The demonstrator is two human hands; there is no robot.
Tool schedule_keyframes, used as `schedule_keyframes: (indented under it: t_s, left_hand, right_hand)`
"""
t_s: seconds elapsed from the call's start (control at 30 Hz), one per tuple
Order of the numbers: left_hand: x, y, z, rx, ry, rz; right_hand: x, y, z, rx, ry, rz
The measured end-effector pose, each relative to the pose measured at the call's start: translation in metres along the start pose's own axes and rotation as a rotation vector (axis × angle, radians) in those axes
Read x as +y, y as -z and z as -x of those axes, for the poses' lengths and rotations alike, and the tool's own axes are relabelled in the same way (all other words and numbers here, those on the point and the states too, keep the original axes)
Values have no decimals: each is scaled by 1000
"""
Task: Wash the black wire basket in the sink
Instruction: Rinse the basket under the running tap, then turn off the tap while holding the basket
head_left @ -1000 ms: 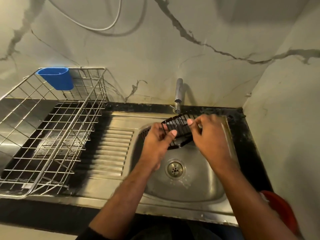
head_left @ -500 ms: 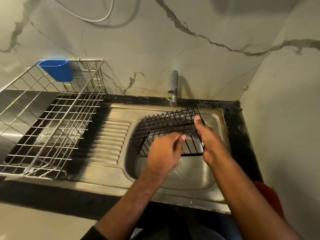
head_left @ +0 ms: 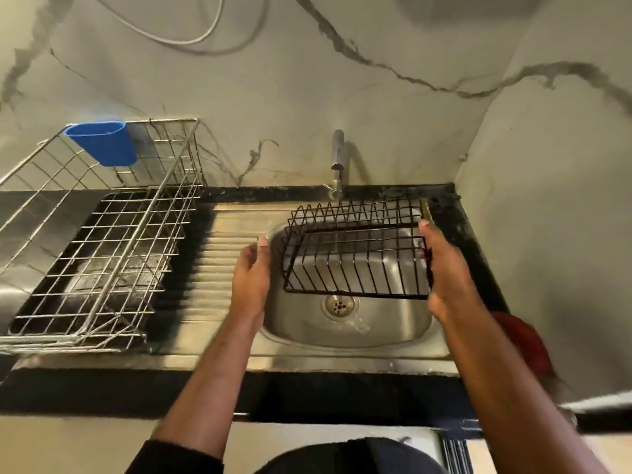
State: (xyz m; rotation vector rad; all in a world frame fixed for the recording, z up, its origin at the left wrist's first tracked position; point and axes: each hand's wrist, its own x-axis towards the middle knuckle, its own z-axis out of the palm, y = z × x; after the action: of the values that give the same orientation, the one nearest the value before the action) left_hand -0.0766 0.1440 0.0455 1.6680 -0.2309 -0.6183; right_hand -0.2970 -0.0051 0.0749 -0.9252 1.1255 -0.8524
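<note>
The left hand [head_left: 251, 275], fingers relaxed and holding nothing, hovers just left of the basket [head_left: 355, 254], apart from its left end. The right hand [head_left: 444, 268] grips the right end, thumb over the rim. The basket, thin black wire with a rectangular rim, hangs mid-frame over the steel sink [head_left: 342, 333], long axis left to right, below the chrome tap [head_left: 338, 155]. Upper left sits a steel rack [head_left: 102, 241] with a blue plastic cup [head_left: 101, 142].

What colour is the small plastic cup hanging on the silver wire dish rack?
Blue, plain; the small plastic cup shows in the head view, hooked on the silver wire dish rack.
</note>
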Motion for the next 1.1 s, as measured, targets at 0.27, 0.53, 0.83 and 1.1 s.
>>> schedule_keyframes:
  t_s: [0.27,0.53,0.83,1.1]
  left_hand:
    - [7,42,9,-341,222,112]
    - [3,57,16,-448,43,26]
    - [17,50,21,-376,-72,41]
    - [22,24,13,-315,-100,-70]
  right_hand:
    - [31,-12,61,210,183,109]
    - [37,-24,87,128,230,512]
    - [41,-20,72,218,392,517]
    - [27,-18,41,164,331,537]
